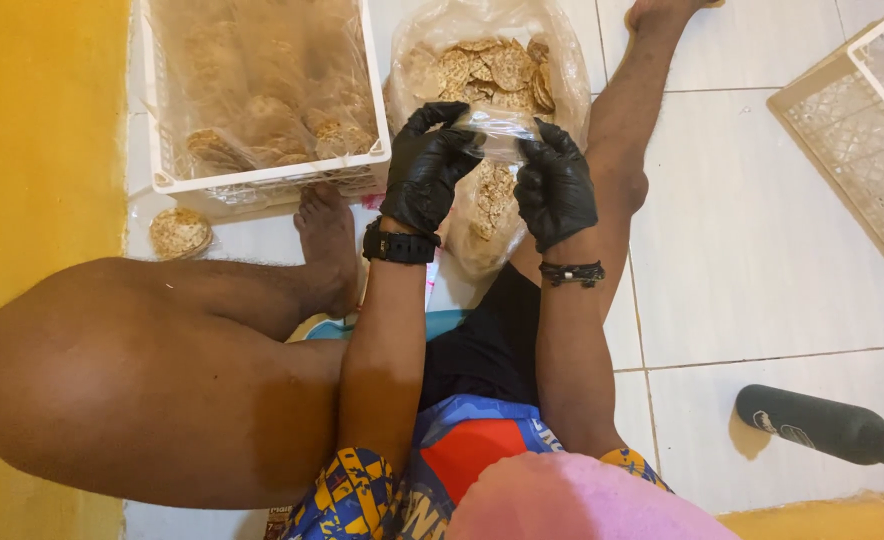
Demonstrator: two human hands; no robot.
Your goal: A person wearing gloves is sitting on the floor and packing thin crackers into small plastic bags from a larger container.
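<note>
While both gloved hands pinch a small clear bag (490, 190) of crackers at its mouth, it hangs between them.

Left hand (428, 165) and right hand (555, 185) grip thin, slippery film; the brittle crackers below the grip look light, so the top edge seems safest to hold.

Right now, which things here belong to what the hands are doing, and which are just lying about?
In use: left hand, right hand, small clear bag, big bag of crackers, lined white crate.
Lying about: black bottle, empty crates, packed crackers.
</note>
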